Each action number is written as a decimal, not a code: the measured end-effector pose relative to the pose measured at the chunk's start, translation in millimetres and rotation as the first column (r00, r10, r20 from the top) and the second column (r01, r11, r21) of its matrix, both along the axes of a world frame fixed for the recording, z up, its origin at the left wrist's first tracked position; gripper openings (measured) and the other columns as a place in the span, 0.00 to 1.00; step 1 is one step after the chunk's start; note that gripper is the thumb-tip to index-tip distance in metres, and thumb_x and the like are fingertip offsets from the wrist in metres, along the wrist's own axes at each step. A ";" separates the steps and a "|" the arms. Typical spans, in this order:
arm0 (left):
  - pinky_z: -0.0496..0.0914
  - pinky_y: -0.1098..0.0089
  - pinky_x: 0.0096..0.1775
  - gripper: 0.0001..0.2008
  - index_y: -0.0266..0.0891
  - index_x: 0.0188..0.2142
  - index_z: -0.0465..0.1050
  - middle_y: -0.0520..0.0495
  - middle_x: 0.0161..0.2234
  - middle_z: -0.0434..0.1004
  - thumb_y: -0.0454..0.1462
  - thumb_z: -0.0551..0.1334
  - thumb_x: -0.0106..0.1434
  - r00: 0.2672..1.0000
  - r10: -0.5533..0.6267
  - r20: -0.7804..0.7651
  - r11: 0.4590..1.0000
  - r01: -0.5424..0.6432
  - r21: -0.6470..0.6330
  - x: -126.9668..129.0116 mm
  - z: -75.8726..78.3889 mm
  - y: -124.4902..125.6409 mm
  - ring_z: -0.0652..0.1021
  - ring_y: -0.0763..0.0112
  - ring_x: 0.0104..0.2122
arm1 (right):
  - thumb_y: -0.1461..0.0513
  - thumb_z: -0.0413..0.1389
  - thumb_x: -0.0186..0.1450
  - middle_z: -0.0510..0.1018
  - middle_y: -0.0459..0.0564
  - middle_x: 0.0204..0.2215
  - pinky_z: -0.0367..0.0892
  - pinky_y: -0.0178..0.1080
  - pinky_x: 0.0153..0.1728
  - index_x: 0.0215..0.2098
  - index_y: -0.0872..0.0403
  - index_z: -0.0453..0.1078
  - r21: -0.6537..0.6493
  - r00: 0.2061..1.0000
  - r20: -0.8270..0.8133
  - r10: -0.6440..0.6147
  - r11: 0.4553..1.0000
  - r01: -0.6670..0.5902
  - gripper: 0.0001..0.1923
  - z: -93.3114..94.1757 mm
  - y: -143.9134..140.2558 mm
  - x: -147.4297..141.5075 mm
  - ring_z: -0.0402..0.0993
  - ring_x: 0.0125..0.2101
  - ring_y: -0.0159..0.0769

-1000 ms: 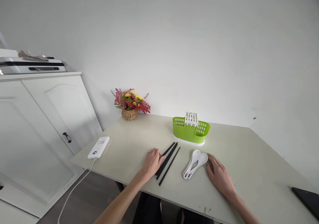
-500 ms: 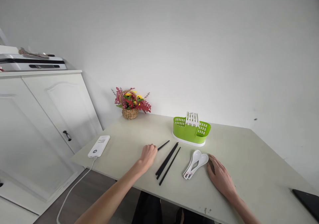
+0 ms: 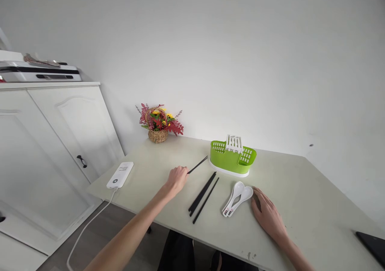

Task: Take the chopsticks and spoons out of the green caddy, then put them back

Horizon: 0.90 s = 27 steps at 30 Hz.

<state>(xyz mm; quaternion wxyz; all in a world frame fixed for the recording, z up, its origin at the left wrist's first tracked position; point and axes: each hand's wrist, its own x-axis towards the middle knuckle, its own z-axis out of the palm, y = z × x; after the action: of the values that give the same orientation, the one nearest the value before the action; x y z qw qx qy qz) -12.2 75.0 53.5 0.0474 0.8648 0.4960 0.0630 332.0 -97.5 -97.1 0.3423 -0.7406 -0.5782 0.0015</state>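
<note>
Left hand (image 3: 177, 178) grips one slim black chopstick (image 3: 198, 165); right hand (image 3: 266, 212) rests flat, empty, on the bench (image 3: 300, 206).
Its tip points up-right toward the green plastic cutlery caddy (image 3: 233, 160).

caddy (image 3: 233, 161): rear of counter (image 3: 300, 206)
chopsticks (image 3: 204, 196): before caddy
spoons (image 3: 237, 198): right of chopsticks
flower basket (image 3: 158, 123): far left corner

Black chopsticks (image 3: 203, 194), white spoons (image 3: 237, 196), a lime-green slotted basket (image 3: 232, 161) on a white base, red and yellow flowers (image 3: 158, 119), pale beige table (image 3: 300, 206).
</note>
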 end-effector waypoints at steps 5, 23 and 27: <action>0.78 0.66 0.43 0.11 0.43 0.45 0.74 0.45 0.41 0.85 0.41 0.54 0.74 0.879 -0.096 0.467 0.991 0.128 -0.037 0.0 -3.3 -2.6 0.85 0.64 0.41 | 0.52 0.44 0.71 0.70 0.54 0.65 0.62 0.53 0.65 0.65 0.50 0.64 -0.010 1.000 -0.009 -0.001 1.000 0.001 0.27 2.6 -1.2 -0.6 0.66 0.64 0.47; 0.79 0.62 0.52 0.13 0.42 0.46 0.73 0.45 0.44 0.86 0.48 0.61 0.70 0.515 -0.052 0.855 0.976 0.207 -0.066 -4.6 -38.2 -21.5 0.84 0.60 0.48 | 0.51 0.44 0.71 0.72 0.54 0.64 0.62 0.53 0.64 0.63 0.51 0.65 -0.021 0.998 -0.062 -0.017 1.000 0.015 0.27 8.0 -3.2 -3.1 0.67 0.64 0.48; 0.79 0.62 0.52 0.12 0.41 0.45 0.74 0.46 0.43 0.87 0.47 0.62 0.70 0.500 -0.062 0.864 0.975 0.214 -0.054 -2.6 -30.8 -20.7 0.85 0.60 0.46 | 0.49 0.43 0.72 0.74 0.55 0.62 0.66 0.53 0.59 0.65 0.51 0.64 0.003 0.993 -0.099 -0.058 0.998 0.059 0.28 14.0 -7.5 -1.0 0.70 0.61 0.50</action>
<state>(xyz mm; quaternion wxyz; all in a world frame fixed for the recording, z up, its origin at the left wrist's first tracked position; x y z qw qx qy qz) -14.8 54.3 22.7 0.3576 0.7508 0.3400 0.4392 331.0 -105.0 -83.2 0.3725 -0.7554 -0.5385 0.0264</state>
